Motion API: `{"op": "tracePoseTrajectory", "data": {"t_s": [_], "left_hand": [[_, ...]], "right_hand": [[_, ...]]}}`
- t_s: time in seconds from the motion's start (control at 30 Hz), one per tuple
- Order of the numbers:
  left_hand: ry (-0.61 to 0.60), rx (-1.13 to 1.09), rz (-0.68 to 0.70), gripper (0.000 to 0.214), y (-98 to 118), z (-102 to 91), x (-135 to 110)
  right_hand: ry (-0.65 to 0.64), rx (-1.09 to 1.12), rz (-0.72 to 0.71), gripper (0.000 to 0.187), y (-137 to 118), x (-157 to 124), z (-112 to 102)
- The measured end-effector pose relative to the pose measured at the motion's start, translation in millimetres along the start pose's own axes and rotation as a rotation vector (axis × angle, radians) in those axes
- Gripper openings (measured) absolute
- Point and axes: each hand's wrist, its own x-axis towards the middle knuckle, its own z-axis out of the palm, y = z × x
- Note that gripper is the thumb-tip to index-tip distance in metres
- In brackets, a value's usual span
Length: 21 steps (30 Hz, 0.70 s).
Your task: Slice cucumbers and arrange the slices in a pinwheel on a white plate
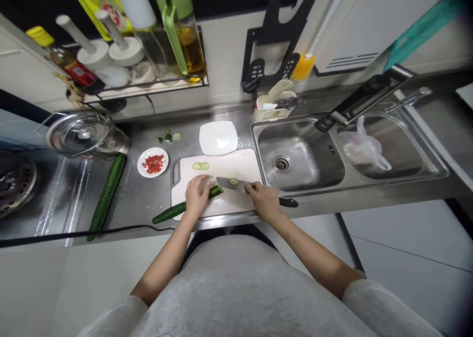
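Note:
My left hand (197,197) is closed over a cut cucumber (173,212) that lies slanting across the lower left of the white cutting board (244,162). One end of the cucumber sticks out past the board's left side; the cut end faces right. A kitchen knife (288,202) with a black handle is gripped in my right hand (264,201), fingers up where blade and handle meet. On the flat of the blade rests a single cucumber slice (233,182). Further up the board, several thin cucumber slices (200,166) overlap in a short row.
Behind the board is a white square plate (219,137). To the left stand a small plate of chopped red pieces (152,162), cucumber scraps (168,136), a whole cucumber (107,196) and a steel pot (83,135). A double sink (301,154) lies right, a bottle shelf (144,88) above left.

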Motion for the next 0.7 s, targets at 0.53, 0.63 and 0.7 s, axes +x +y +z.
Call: {"op": "tracePoseTrajectory", "data": {"t_s": [0.53, 0.63, 0.7], "left_hand": [[-0.410, -0.129, -0.300, 0.014, 33.9, 20.5, 43.3], [-0.376, -0.085, -0.493, 0.015, 17.3, 24.8, 55.9], [-0.347, -0.018, -0.534, 0.016, 4.0, 28.4, 64.9]], "right_hand": [[0.250, -0.107, -0.094, 0.037, 6.1, -6.1, 19.0], [0.256, -0.108, -0.055, 0.035, 12.8, -9.2, 21.7], [0.244, -0.111, -0.023, 0.035, 16.0, -11.4, 21.3]]}}
